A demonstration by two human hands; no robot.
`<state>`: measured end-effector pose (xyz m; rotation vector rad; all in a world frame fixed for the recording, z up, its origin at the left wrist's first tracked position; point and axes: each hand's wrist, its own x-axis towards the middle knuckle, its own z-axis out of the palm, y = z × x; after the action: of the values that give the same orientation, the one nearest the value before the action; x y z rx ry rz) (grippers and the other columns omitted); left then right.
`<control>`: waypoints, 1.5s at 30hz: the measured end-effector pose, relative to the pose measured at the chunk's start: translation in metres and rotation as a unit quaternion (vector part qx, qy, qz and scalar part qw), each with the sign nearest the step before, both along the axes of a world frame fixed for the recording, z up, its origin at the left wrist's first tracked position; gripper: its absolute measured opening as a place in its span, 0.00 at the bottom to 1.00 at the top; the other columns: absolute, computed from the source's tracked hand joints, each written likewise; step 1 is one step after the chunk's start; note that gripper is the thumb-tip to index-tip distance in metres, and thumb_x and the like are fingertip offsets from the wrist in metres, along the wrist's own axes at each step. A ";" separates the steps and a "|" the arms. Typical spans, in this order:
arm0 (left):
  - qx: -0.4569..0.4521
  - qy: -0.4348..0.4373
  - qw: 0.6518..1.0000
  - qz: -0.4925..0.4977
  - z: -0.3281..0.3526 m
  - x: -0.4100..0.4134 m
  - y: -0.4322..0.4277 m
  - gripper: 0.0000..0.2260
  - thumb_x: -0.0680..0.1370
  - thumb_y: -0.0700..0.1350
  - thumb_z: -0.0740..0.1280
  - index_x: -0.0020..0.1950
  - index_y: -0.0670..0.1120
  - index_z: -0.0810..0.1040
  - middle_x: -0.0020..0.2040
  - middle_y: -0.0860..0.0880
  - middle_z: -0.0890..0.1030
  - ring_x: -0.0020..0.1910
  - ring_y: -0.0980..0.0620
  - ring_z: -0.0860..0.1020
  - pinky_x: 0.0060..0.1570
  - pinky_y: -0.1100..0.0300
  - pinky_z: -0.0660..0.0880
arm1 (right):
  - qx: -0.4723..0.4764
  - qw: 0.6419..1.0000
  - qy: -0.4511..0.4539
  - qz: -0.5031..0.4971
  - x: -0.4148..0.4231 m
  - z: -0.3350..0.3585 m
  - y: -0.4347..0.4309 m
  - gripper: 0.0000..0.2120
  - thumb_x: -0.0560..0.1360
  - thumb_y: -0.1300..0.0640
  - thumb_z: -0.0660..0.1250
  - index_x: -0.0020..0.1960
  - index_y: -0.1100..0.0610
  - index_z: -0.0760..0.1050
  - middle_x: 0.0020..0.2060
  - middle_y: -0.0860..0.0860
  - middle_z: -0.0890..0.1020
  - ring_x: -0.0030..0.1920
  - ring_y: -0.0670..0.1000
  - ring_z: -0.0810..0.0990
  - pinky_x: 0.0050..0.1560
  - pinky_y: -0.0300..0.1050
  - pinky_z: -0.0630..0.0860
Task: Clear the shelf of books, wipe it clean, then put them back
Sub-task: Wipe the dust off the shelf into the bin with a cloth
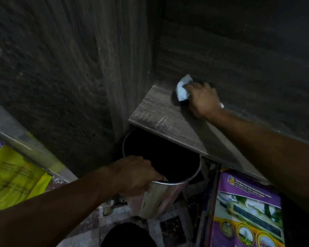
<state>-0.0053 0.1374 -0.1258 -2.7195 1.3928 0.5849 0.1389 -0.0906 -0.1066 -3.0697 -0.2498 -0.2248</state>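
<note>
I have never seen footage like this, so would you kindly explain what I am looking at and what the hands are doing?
There is no machine: the grips are a person's bare hands, filmed by a camera on their head looking down. The right grip holds a white cloth against the wooden shelf, whose visible part bears no books. The left grip holds the rim of a metal bin below the shelf's edge. A purple book lies lower right, a yellow sheet at left.
</note>
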 end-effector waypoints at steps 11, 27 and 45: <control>0.009 -0.008 1.000 -0.009 -0.010 0.010 -0.005 0.10 0.80 0.47 0.62 0.61 0.52 0.75 0.57 0.49 0.80 0.57 0.49 0.76 0.44 0.61 0.58 | 0.188 0.974 0.124 0.007 0.025 0.022 0.017 0.17 0.80 0.58 0.63 0.68 0.54 0.73 0.60 0.56 0.78 0.61 0.56 0.75 0.57 0.49 0.73; -0.028 0.017 0.999 0.012 -0.020 0.020 0.002 0.12 0.80 0.45 0.63 0.63 0.54 0.74 0.56 0.52 0.81 0.56 0.54 0.76 0.44 0.65 0.59 | 0.052 0.991 0.118 0.042 0.047 -0.009 0.080 0.21 0.74 0.55 0.65 0.66 0.49 0.75 0.65 0.54 0.77 0.65 0.60 0.73 0.66 0.55 0.70; 0.062 -0.048 0.997 0.001 0.001 -0.021 -0.002 0.15 0.80 0.50 0.61 0.67 0.57 0.71 0.62 0.47 0.76 0.62 0.45 0.73 0.56 0.56 0.67 | 0.236 0.929 0.188 0.216 -0.092 -0.002 0.051 0.17 0.78 0.66 0.58 0.62 0.58 0.79 0.55 0.48 0.81 0.56 0.48 0.78 0.55 0.38 0.70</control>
<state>-0.0264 0.1359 -0.1243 -2.6140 1.2875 0.5162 0.0471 -0.0397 -0.1084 -2.4338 -0.7136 0.2826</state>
